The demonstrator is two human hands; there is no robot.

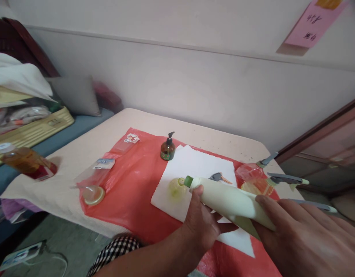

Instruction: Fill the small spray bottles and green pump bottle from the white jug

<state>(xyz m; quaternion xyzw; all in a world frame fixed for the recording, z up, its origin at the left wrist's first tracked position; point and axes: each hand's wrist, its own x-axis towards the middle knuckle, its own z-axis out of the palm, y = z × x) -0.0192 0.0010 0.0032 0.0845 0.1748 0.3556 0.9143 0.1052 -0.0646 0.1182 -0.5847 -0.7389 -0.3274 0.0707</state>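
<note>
A pale green bottle [233, 200] with a green neck is tipped almost level, its mouth pointing left. My left hand [202, 219] is wrapped around it near the neck, thumb on top. At its base end, my right hand [304, 238] grips the bottle from the right. The green mouth is close to the opening of a small clear bottle [177, 189] tinted yellow-green. Whether the two touch, I cannot tell. That clear bottle stands on white sheets [163, 192]. Behind my held bottle lies a grey spray trigger head [216, 177], partly hidden.
Red plastic sheeting [122, 192] covers part of the table [148, 119]. On it are a brown pump bottle [168, 148], a clear funnel-like piece [93, 195] and spray bottles [258, 186] at right. An amber drink bottle [27, 161] is tilted at the left edge.
</note>
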